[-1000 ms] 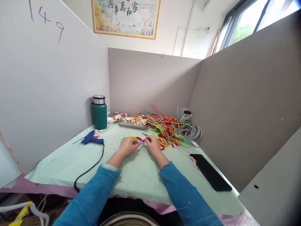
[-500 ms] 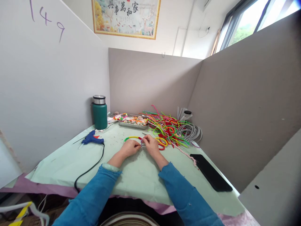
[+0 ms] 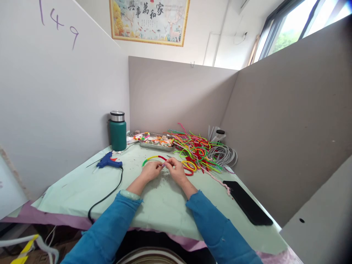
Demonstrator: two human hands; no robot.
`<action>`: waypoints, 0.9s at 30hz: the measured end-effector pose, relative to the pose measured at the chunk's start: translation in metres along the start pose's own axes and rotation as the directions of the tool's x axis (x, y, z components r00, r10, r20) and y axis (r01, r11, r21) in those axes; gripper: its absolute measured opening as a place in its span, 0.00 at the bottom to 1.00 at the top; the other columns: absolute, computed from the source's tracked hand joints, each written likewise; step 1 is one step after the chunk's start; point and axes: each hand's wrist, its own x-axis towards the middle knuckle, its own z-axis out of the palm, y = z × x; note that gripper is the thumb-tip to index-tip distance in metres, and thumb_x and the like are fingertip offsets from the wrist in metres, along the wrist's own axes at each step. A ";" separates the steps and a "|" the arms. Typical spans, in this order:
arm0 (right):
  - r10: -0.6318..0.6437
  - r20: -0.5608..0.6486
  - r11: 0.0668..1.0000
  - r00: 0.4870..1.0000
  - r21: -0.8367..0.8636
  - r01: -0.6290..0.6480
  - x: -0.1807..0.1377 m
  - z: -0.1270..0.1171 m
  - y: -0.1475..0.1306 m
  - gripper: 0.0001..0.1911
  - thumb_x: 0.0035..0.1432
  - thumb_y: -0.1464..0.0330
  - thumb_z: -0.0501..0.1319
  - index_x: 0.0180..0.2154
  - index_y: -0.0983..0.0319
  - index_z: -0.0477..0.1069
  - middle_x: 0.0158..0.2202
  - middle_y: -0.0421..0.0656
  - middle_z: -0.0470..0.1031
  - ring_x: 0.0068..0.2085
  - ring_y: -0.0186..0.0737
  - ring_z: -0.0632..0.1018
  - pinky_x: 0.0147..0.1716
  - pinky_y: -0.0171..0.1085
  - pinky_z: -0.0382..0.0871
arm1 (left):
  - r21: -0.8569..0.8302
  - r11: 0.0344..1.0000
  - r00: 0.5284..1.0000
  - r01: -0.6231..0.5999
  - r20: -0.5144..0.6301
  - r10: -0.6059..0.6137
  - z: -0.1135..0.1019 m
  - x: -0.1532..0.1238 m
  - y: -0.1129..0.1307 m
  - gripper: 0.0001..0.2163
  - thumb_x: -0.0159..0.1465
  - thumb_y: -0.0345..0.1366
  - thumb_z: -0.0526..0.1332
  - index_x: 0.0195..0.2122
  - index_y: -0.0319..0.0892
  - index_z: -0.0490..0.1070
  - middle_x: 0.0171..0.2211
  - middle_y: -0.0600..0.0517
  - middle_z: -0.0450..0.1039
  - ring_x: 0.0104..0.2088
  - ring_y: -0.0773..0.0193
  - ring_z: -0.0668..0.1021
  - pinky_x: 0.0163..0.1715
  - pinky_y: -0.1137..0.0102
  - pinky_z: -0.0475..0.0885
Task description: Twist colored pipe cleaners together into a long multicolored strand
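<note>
Close together over the middle of the table are both my hands. A thin hoop (image 3: 152, 157), wrapped in green, yellow and red fuzzy pipe cleaner, arches out behind my left hand (image 3: 151, 171), whose closed fingers grip it. The fingertips of my right hand (image 3: 176, 171) pinch a small bit of purple pipe cleaner (image 3: 164, 164) against the hoop, right by the left fingertips. Most of that purple piece is hidden by the fingers. Just behind my right hand lie scissors with yellow and red handles (image 3: 189, 167), partly covered by it.
A blue glue gun (image 3: 110, 161) with a black cord lies left, near a green flask (image 3: 118, 134). Behind stands a metal tray (image 3: 156, 147) of small pieces. To the right are heaped pipe cleaners (image 3: 196, 146), coiled grey tubing (image 3: 224, 156) and a black phone (image 3: 247, 203).
My hands have shifted slightly left, with the hoop turning a little and showing more of its arc. Less of the purple pipe cleaner shows between my fingers.
</note>
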 end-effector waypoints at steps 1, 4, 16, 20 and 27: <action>0.006 -0.004 1.000 1.000 0.010 -0.005 0.000 0.000 0.000 0.08 0.54 0.64 0.54 0.30 0.62 0.68 0.27 0.40 0.72 0.29 0.34 0.70 0.30 0.33 0.63 | -0.015 1.000 1.000 0.011 -0.007 -0.011 0.000 0.001 0.000 0.13 0.58 0.43 0.52 0.32 0.45 0.74 0.24 0.52 0.72 0.27 0.65 0.70 0.27 0.74 0.57; 0.029 -0.015 0.999 0.999 0.046 -0.028 0.001 0.002 0.002 0.09 0.54 0.64 0.54 0.30 0.62 0.68 0.27 0.40 0.72 0.28 0.34 0.70 0.29 0.32 0.63 | -0.070 0.996 0.998 0.056 -0.017 -0.058 0.000 0.003 -0.001 0.12 0.58 0.41 0.52 0.30 0.43 0.73 0.23 0.52 0.71 0.26 0.66 0.70 0.26 0.74 0.58; 0.344 -0.077 0.938 0.936 0.065 -0.340 0.010 0.006 0.032 0.07 0.47 0.66 0.55 0.26 0.62 0.67 0.23 0.40 0.75 0.23 0.34 0.72 0.22 0.31 0.62 | -0.284 0.953 0.993 0.106 -0.016 -0.115 -0.001 0.007 -0.004 0.09 0.56 0.39 0.51 0.27 0.42 0.68 0.21 0.56 0.71 0.23 0.68 0.68 0.26 0.73 0.60; 0.371 -0.072 0.928 0.926 0.011 -0.371 0.009 0.007 0.037 0.07 0.46 0.66 0.56 0.25 0.62 0.68 0.22 0.40 0.75 0.23 0.34 0.72 0.22 0.31 0.61 | -0.301 0.950 0.996 0.082 -0.012 -0.090 0.000 0.006 -0.003 0.10 0.56 0.39 0.52 0.27 0.41 0.69 0.20 0.56 0.70 0.21 0.69 0.67 0.23 0.74 0.59; 0.357 -0.005 0.934 0.934 0.036 -0.356 0.008 0.009 0.041 0.06 0.46 0.66 0.57 0.24 0.62 0.67 0.22 0.40 0.74 0.22 0.34 0.72 0.22 0.31 0.62 | -0.240 0.970 0.993 0.048 -0.092 -0.072 -0.001 0.004 0.001 0.12 0.55 0.44 0.54 0.29 0.41 0.69 0.18 0.56 0.67 0.22 0.69 0.68 0.24 0.75 0.60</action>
